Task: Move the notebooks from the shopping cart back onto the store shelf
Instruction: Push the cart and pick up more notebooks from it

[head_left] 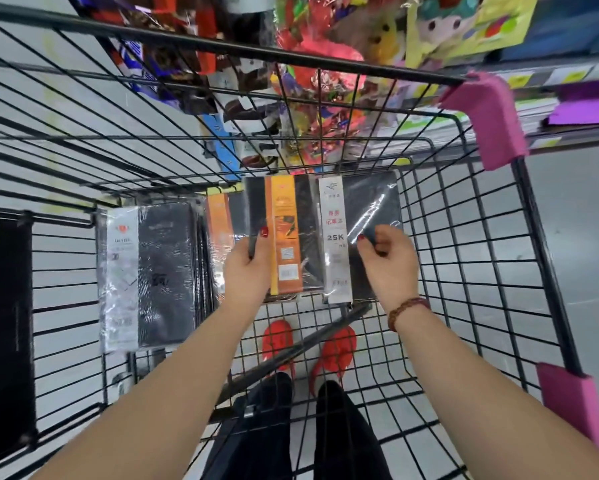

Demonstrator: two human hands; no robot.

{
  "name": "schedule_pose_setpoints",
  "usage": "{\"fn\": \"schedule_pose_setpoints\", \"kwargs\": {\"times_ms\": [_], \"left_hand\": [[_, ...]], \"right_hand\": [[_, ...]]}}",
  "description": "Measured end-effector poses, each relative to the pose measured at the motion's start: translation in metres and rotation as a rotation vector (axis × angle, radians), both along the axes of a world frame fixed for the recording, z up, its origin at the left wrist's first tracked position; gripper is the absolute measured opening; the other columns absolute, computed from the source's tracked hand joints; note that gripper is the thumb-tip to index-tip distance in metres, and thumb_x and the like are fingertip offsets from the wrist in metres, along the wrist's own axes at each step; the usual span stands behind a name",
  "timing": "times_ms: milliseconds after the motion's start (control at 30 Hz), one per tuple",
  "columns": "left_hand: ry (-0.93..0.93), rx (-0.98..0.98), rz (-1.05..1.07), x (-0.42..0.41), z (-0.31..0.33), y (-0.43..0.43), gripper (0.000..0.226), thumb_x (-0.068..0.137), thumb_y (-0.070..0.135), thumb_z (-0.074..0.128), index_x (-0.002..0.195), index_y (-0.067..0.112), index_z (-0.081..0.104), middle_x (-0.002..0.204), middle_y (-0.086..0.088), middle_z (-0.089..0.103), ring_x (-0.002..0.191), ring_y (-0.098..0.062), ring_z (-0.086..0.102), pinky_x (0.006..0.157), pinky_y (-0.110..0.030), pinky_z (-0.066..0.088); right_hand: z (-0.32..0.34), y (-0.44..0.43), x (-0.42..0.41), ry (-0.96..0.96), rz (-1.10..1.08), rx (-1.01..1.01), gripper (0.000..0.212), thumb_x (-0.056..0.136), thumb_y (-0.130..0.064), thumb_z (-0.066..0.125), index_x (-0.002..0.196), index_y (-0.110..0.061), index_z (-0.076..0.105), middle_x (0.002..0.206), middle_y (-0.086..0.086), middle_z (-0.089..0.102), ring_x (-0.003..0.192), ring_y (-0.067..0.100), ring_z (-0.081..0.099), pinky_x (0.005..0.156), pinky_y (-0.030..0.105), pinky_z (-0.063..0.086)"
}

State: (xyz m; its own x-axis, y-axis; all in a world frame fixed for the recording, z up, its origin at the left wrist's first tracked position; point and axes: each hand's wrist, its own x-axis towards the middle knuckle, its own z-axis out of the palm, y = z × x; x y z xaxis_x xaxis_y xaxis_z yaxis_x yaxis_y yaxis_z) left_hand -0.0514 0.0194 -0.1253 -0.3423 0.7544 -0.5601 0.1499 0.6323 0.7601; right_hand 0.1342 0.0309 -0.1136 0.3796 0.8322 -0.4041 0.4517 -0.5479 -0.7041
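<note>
Your red shoes and dark trousers showed through the wire floor of the shopping cart, nearest to you. Both your bare arms reached down into the basket; a beaded bracelet sat on your right wrist.

Your left hand was closed on the orange-banded notebook, thumb on the cover, fingers under its left edge. Your right hand was curled, fingertips pinching at the plastic wrap of the white-banded notebook marked 25K; whether it had a firm grip you couldn't tell. The two black notebooks lay side by side, touching, the orange one overlapping the white-banded one's left edge, low in the basket by the far wall.

Just left, another orange-banded notebook peeked from behind, and a wrapped black notebook stack stood against the left side. A black panel showed at the far left outside the wire.

Pink corner guards capped the cart's right rim. Beyond the cart, the store shelf held stacked paper goods, with colourful packaged items hanging, blurred.
</note>
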Motion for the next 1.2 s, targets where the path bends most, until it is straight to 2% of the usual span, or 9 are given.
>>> {"fn": "schedule_pose_setpoints", "kwargs": {"times_ms": [100,167,267,333,433,600,867,1033,1200], "left_hand": [[0.047,0.001,0.056,-0.023,-0.007,-0.008,0.060,0.084,0.059,0.049,0.088,-0.001,0.053,0.077,-0.029,0.059,0.065,-0.030,0.057,0.059,-0.047,0.051],[0.062,-0.013,0.065,-0.035,-0.011,-0.014,0.076,0.074,0.070,0.048,0.090,-0.005,0.052,0.087,-0.033,0.061,0.069,-0.032,0.059,0.070,-0.055,0.053],[0.092,-0.034,0.012,-0.047,-0.016,-0.022,0.074,0.078,0.068,0.047,0.084,-0.006,0.047,0.070,-0.021,0.054,0.063,-0.025,0.050,0.059,-0.044,0.047],[0.101,-0.053,0.002,-0.052,-0.018,-0.026,0.074,0.078,0.068,0.047,0.084,-0.006,0.046,0.070,-0.014,0.052,0.062,-0.024,0.047,0.056,-0.044,0.044],[0.106,-0.074,-0.008,-0.055,-0.020,-0.026,0.069,0.080,0.064,0.049,0.085,-0.005,0.050,0.076,-0.028,0.059,0.063,-0.026,0.054,0.060,-0.051,0.051],[0.099,-0.095,-0.048,-0.056,-0.017,-0.024,0.061,0.087,0.058,0.049,0.090,-0.003,0.054,0.088,-0.028,0.065,0.067,-0.032,0.062,0.068,-0.054,0.054],[0.108,-0.117,0.045,-0.047,-0.014,-0.024,0.047,0.089,0.054,0.050,0.083,0.008,0.059,0.077,-0.015,0.066,0.070,-0.031,0.064,0.069,-0.048,0.054],[0.192,-0.086,0.107,-0.046,0.001,-0.027,0.044,0.090,0.050,0.049,0.068,0.013,0.041,0.064,-0.009,0.046,0.061,-0.022,0.042,0.058,-0.034,0.036],[0.215,-0.052,0.116,-0.051,0.039,-0.030,0.043,0.093,0.039,0.051,0.058,0.016,0.039,0.055,0.000,0.043,0.053,-0.020,0.039,0.051,-0.029,0.029]], "right_hand": [[-0.016,-0.005,0.019,-0.416,0.128,-0.078,0.049,0.080,-0.031,0.068,0.121,-0.011,0.053,0.121,0.009,0.054,0.114,0.028,0.048,0.094,0.037,0.041],[-0.024,-0.011,0.020,-0.429,0.143,-0.179,0.074,0.075,-0.037,0.074,0.134,-0.009,0.040,0.135,0.011,0.045,0.123,0.032,0.042,0.097,0.045,0.041],[-0.034,-0.017,0.015,-0.458,0.137,-0.253,0.103,0.063,-0.043,0.082,0.142,-0.005,0.026,0.140,0.016,0.038,0.123,0.035,0.040,0.098,0.046,0.042],[-0.038,-0.019,0.008,-0.524,0.161,-0.277,0.113,0.060,-0.047,0.083,0.144,-0.003,0.021,0.139,0.017,0.037,0.123,0.035,0.039,0.098,0.044,0.039],[-0.041,-0.023,-0.004,-0.533,0.191,-0.282,0.118,0.057,-0.051,0.084,0.142,0.001,0.021,0.132,0.018,0.039,0.119,0.033,0.039,0.098,0.040,0.039],[-0.039,-0.024,-0.009,-0.453,0.056,-0.448,0.101,0.044,-0.061,0.085,0.116,-0.001,0.049,0.118,0.019,0.046,0.108,0.031,0.047,0.086,0.038,0.049],[-0.021,-0.022,-0.013,-0.549,0.067,-0.458,0.103,0.045,-0.060,0.085,0.119,-0.001,0.043,0.122,0.017,0.047,0.113,0.031,0.046,0.096,0.041,0.044],[-0.007,-0.029,-0.012,-0.159,-0.051,-0.332,0.054,0.079,-0.029,0.074,0.113,-0.008,0.037,0.088,0.005,0.060,0.071,0.022,0.058,0.060,0.033,0.050],[0.014,-0.039,-0.003,0.077,-0.072,-0.144,0.026,0.093,-0.024,0.056,0.116,-0.017,0.048,0.082,0.005,0.064,0.068,0.021,0.060,0.067,0.039,0.055]]}}
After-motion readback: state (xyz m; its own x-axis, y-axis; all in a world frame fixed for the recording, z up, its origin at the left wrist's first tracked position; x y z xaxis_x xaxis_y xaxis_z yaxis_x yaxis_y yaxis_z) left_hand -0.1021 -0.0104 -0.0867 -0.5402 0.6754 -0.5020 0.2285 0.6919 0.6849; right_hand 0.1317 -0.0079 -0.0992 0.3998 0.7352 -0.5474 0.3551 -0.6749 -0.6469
